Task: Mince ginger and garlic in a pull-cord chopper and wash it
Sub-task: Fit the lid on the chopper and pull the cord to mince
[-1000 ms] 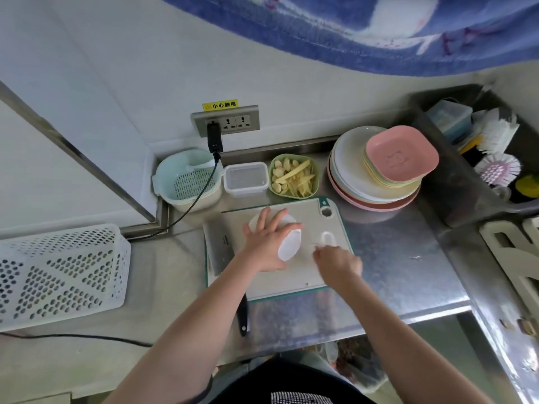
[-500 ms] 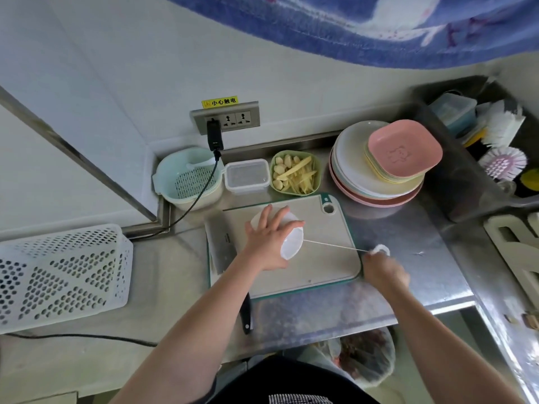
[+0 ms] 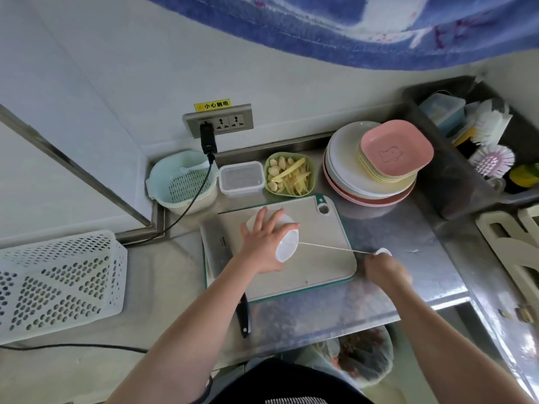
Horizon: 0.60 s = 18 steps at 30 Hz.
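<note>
Plastic, white and smooth, forms the round pull-cord chopper (image 3: 284,243), which sits on the beige cutting board (image 3: 320,228) with its rounded corners and green rim; the left hand (image 3: 262,246) lies over the lid with fingers spread, pressing it down; a thin pale cord (image 3: 332,247) runs taut from the chopper's side to the small white handle (image 3: 383,252), which the right hand (image 3: 385,269) pinches just past the board's right edge, over the brushed steel counter (image 3: 408,234). A green square dish (image 3: 290,174) behind the board holds garlic cloves and yellow ginger strips; beside it stand a clear lidded box (image 3: 241,179) and a pale perforated colander (image 3: 183,182); a pink square plate (image 3: 395,151) tops a stack of round plates. A broad steel cleaver (image 3: 218,246) with a black handle lies along the board's left side; a white lattice basket (image 3: 58,281) rests well to the left.
</note>
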### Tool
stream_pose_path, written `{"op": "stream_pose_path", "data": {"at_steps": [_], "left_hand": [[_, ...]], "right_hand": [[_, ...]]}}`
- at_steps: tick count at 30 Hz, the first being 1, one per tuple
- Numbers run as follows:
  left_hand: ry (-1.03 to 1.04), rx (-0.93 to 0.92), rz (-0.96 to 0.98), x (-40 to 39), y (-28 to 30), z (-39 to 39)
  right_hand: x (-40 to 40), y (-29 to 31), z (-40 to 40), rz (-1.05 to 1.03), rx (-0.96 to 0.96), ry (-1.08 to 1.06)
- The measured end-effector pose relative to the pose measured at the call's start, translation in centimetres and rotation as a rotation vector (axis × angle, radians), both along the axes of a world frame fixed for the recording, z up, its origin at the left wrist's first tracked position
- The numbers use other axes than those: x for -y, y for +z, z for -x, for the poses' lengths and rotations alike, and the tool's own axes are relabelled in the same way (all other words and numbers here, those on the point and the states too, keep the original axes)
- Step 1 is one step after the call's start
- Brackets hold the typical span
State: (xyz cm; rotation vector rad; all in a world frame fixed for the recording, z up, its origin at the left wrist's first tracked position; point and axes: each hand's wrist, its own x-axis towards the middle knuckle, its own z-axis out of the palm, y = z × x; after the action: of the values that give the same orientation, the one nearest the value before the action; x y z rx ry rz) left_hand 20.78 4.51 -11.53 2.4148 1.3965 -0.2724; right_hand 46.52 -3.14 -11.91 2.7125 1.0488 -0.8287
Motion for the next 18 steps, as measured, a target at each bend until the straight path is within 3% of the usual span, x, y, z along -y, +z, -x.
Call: {"op": "stream_pose_path", "data": {"at_steps": [3, 5, 7, 12, 18], "left_hand": [[0.005, -0.008, 0.01, 0.0, 0.0, -0.1], [0.002, -0.005, 0.022, 0.0, 0.0, -0.2], [0.005, -0.005, 0.022, 0.1, 0.2, -0.1], [0.005, 0.004, -0.008, 0.5, 0.0, -0.2], [0.012, -0.006, 0.021, 0.4, 0.2, -0.2]], "right_hand": [[-2.2, 0.0, 6.3, -0.04, -0.154, 0.345], [-2.9, -0.1, 9.4, -0.077, -0.151, 0.514], [-2.6, -0.4, 8.1, -0.066, -0.05, 0.434], [0.6, -0.8, 1.1, 0.015, 0.034, -0.022], [-2.7, -0.5, 9.9, -0.122, 0.009, 0.591]]}}
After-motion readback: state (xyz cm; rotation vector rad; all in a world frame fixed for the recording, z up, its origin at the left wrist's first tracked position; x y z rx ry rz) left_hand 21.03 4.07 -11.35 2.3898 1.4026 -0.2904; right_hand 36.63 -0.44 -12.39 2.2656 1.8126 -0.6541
